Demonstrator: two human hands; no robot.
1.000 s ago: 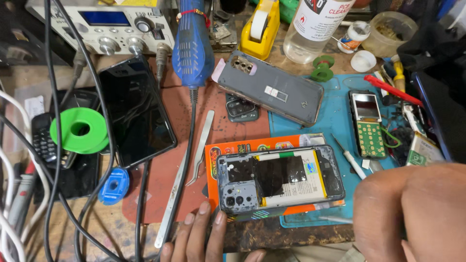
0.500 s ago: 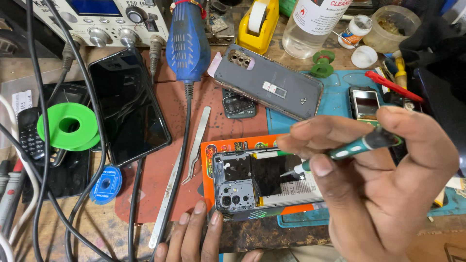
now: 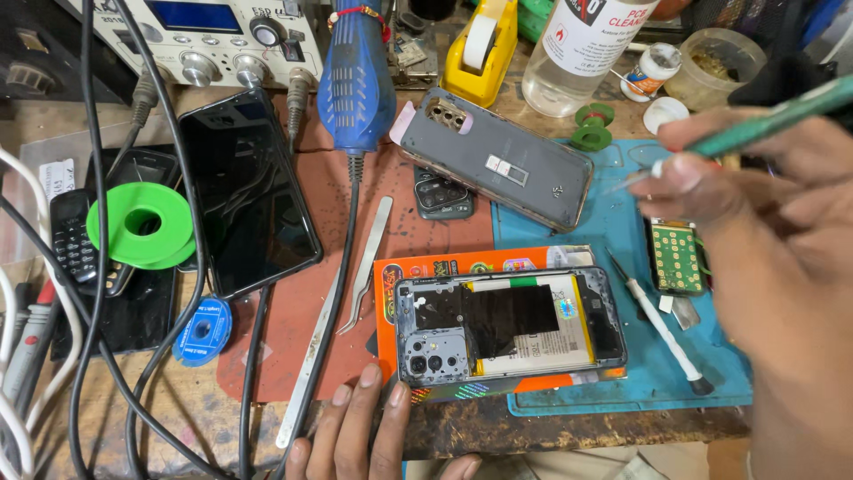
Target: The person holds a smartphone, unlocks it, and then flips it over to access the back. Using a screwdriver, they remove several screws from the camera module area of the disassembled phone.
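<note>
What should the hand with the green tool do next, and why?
Probably bring the green tool down to the opened phone. The right hand holds it raised above the mat, away from the phone, while the left hand steadies the phone's near edge.

A worn wooden tabletop (image 3: 551,431) fills the view, its front edge chipped and dark. A reddish-brown mat (image 3: 302,307) covers its middle, and a blue mat (image 3: 613,240) lies just beside it on the right. Black and white cables (image 3: 89,267) trail over the left side. The light is even and bright. No wall, floor or window shows.
</note>
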